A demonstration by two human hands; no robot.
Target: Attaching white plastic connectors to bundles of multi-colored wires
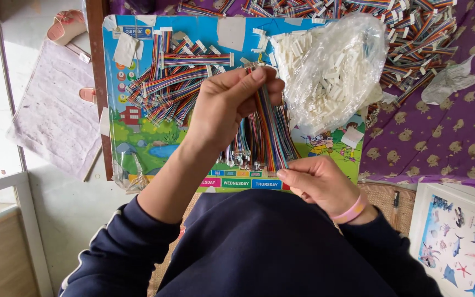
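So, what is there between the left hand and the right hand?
In the head view, a bundle of rainbow ribbon cables spans from the left hand down to the right hand; both hands pinch it.

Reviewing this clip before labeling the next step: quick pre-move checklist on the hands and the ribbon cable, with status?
1. Left hand pinching the upper end of the rainbow ribbon cable: ok, fingers closed on it.
2. Right hand on the lower end of the same cable: ok, thumb and fingertip touch its end.
3. Connector seated at the upper end: cannot tell, fingers cover it.
4. Supply of white connectors within sight: ok, a heap in the clear plastic bag beside the left hand.
5. Finished and loose cables kept apart: cannot tell; one pile on the picture board, another on the purple cloth.
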